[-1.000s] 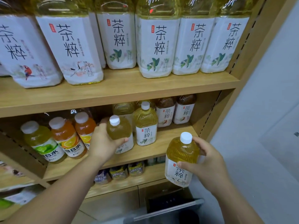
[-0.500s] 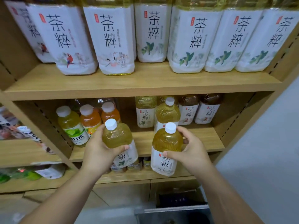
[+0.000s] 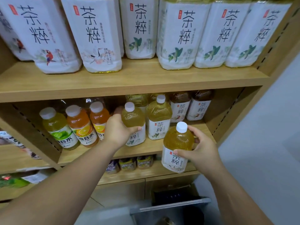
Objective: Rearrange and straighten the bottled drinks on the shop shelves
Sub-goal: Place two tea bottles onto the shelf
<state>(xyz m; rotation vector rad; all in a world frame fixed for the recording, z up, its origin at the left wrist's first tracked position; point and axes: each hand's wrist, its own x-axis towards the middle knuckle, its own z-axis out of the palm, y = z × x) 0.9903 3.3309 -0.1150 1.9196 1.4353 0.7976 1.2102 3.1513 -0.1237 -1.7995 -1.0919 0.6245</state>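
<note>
The big bottles on the top shelf are cut off above their labels. Small packs on the lowest shelf are too blurred to read. The left hand hides part of the left bottle's label and part of the nearest juice bottle. Its fingers curl round the left bottle's shoulder, thumb in front. Whether this bottle's base touches the middle shelf cannot be told; it is just beside a standing tea bottle. The right hand grips the right bottle, thumb across the label and fingers wrapped behind. It holds this bottle slightly tilted in front of the shelf edge, off the shelf.
</note>
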